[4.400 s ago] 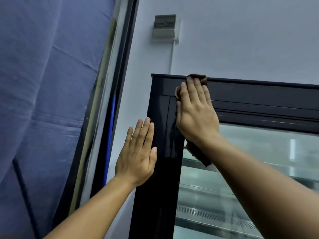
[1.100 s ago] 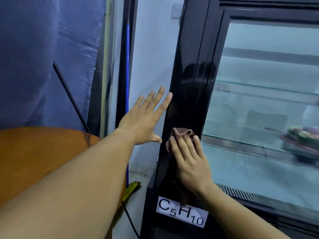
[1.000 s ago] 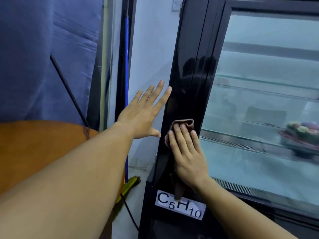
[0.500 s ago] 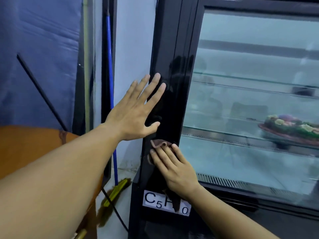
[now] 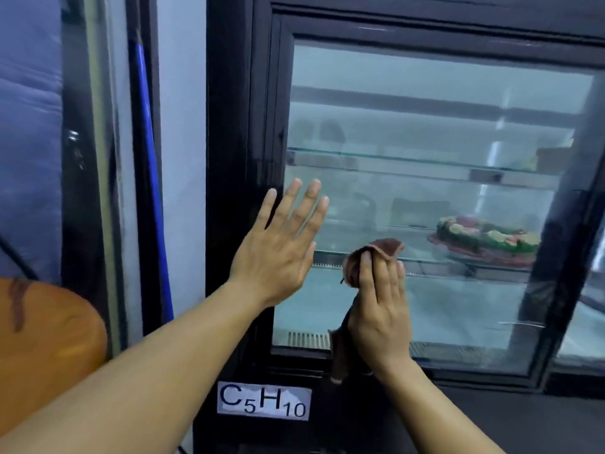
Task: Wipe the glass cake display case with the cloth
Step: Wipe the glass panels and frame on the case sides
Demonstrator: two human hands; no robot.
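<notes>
Your right hand (image 5: 381, 309) presses the cloth (image 5: 376, 253) flat-fingered, low and left on the glass (image 5: 425, 93) of the display case (image 5: 235, 126), to spread wiping pressure, while your left hand (image 5: 278, 253), spread and empty, seems to brace at its left edge.

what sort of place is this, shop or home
Likely a bakery or café: a tall glass-fronted display case, a decorated cake inside it, and a cloth pressed to its glass.
</notes>
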